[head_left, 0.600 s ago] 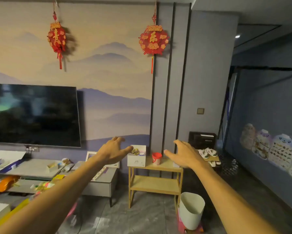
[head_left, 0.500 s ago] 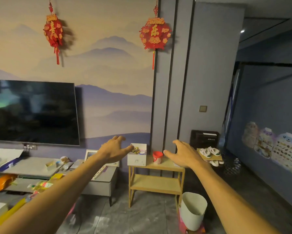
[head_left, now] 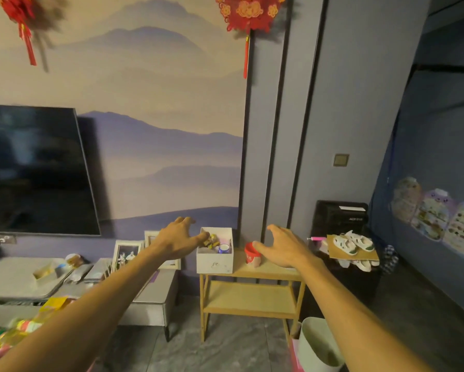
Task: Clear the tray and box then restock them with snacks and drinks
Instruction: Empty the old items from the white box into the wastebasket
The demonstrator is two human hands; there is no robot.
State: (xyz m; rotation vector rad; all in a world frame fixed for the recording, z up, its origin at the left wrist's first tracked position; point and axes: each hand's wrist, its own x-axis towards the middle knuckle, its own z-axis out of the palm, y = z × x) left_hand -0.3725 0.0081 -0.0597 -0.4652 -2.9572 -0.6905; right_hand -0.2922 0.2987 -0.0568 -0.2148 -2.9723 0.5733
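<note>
**Both hands out toward the box, nothing held**

- Left hand (head_left: 177, 238): fingers (head_left: 183, 220) spread and loose, grasping nothing. Right hand (head_left: 284, 247): the same, released.
- Box (head_left: 214, 260): white, open top, sitting on the left end of the wooden bench (head_left: 268, 271). There are small wrapped snacks (head_left: 211, 241) inside, so it's not cleared yet.
- Key relation: the box lies straight ahead, between my two hands. The left hand overlaps its left rim in view and the right hand is off to its right, past the red cup (head_left: 252, 253), which stands just beside the box. The left hand is nearer.
- Can't tell depth from this view. My guess is neither hand is touching the box.
- The box looks roughly square with no real long axis. A two-hand side grab works if the right hand gets past the cup, which is a knock-over risk.
- Tray (head_left: 16, 277): probably the grey one on the TV cabinet (head_left: 150, 299), well off to the left. Nothing is reaching for it.
- Bin (head_left: 319, 342): on the floor at the bench's right foot, a likely dump spot.
</note>
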